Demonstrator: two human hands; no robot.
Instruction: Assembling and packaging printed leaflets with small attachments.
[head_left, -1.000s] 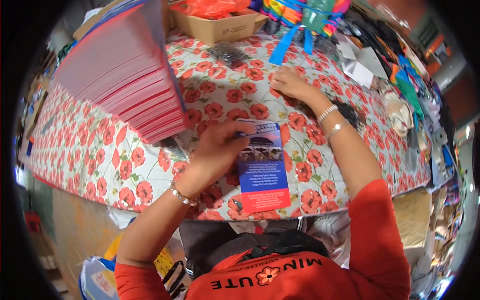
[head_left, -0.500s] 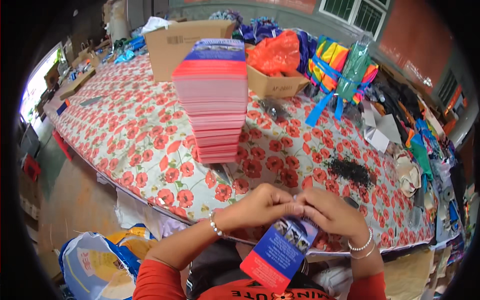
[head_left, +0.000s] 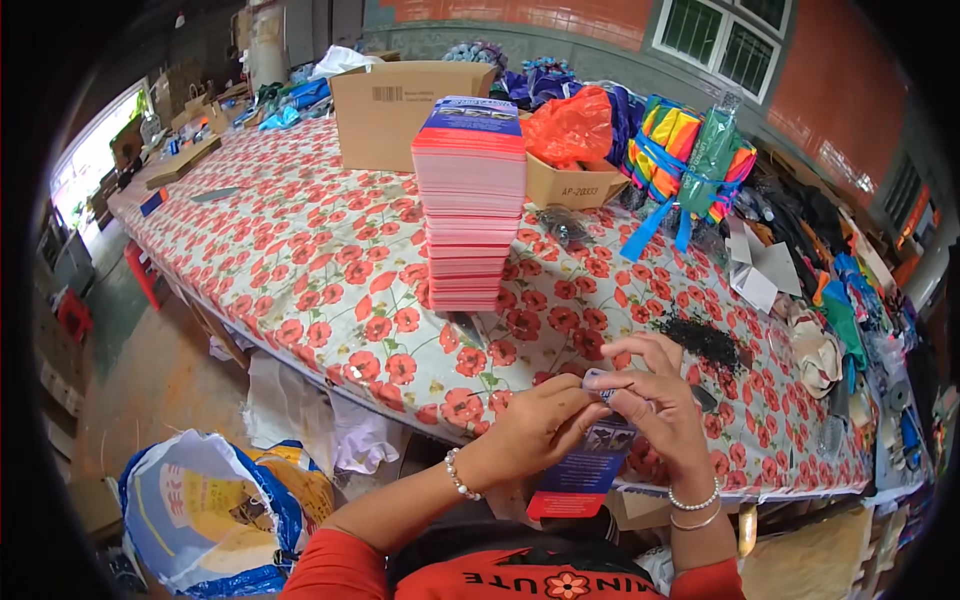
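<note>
A printed blue and red card [head_left: 575, 482] hangs just off the table's near edge, its top end between my two hands. My left hand [head_left: 540, 425] is closed, thumb and forefinger pinching near the card's top. My right hand [head_left: 660, 405] pinches the same top end with thumb and forefinger, its other fingers lifted and spread. Fingers hide whatever small part may be at the card's top. Ahead rises a tall stack of like cards [head_left: 472, 215], pink-edged. A heap of small black pieces [head_left: 708, 343] lies beyond my right hand.
On the flower-patterned tablecloth [head_left: 290, 220] stand a tall cardboard box [head_left: 395, 120] and a low carton [head_left: 575, 185] with a red plastic bag [head_left: 570, 130]. Rainbow-coloured bundles [head_left: 665, 130] lie at the back right. A blade [head_left: 467, 328] pokes out by the stack; a woven sack [head_left: 200, 510] sits lower left.
My view has shifted, so the table sits differently. Both hands have come up slightly, with the card hanging steeper between them. The right hand's outer fingers have lifted and spread.
</note>
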